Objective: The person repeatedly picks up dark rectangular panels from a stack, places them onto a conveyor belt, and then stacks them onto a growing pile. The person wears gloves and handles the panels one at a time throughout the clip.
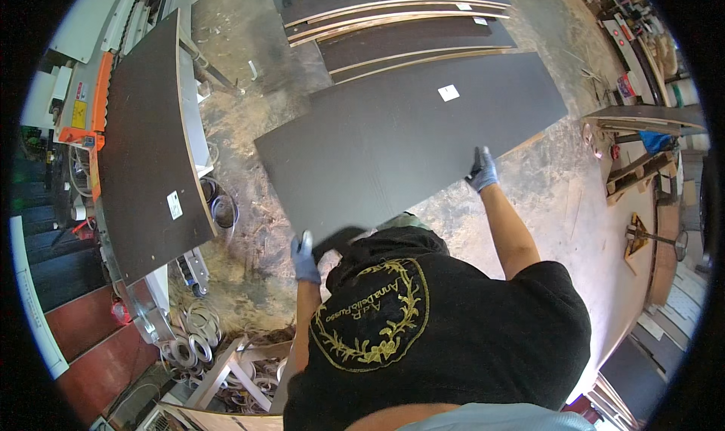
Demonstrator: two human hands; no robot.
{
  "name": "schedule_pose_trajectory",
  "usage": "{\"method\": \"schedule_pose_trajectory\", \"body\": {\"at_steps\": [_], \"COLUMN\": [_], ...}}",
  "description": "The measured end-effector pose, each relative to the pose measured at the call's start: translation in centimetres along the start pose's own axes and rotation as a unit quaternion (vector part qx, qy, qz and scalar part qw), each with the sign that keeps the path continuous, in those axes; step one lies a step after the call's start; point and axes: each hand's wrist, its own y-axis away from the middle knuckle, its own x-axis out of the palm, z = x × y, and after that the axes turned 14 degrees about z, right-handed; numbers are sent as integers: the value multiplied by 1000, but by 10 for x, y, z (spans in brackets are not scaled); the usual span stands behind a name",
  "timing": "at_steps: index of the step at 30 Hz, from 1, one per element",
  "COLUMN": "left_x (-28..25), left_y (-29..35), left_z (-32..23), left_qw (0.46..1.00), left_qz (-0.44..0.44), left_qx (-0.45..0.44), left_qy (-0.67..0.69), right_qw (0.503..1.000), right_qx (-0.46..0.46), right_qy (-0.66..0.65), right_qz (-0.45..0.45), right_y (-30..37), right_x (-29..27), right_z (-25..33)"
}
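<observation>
A large dark brown panel (pixel 377 140) with a small white label (pixel 448 93) is held in front of me, its far part over a stack of similar panels. My left hand (pixel 304 259), in a grey-blue glove, grips its near left corner with the thumb on top. Farther to the right, my right hand (pixel 482 170), gloved the same way, is closed round the panel's near edge. The fingers under the board are hidden on both hands.
Several dark panels (pixel 408 35) lie stacked on the floor ahead. At left, another labelled panel (pixel 151 159) rests along a machine with an orange rail (pixel 102 91). Coiled banding rolls (pixel 198 340) lie at lower left. A wooden pallet (pixel 640 176) stands at right.
</observation>
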Motion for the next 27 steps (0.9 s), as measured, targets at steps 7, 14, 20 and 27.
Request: {"method": "schedule_pose_trajectory", "body": {"at_steps": [7,14,20,27], "left_x": [-104,-239,-169,43], "left_y": [140,314,441,580], "left_z": [-93,-104,-1,119], "left_qw": [989,968,906,811], "left_qz": [-114,-157,-341,-496], "left_qx": [93,175,216,237], "left_qy": [19,92,127,199], "right_qw": [983,981,923,831], "right_qx": [-87,39,197,329], "right_qy": [-130,-117,1,165], "right_qz": [96,153,330,417], "right_y": [44,118,146,129], "right_x": [-26,72,129,161], "right_z": [2,-84,-29,-18]}}
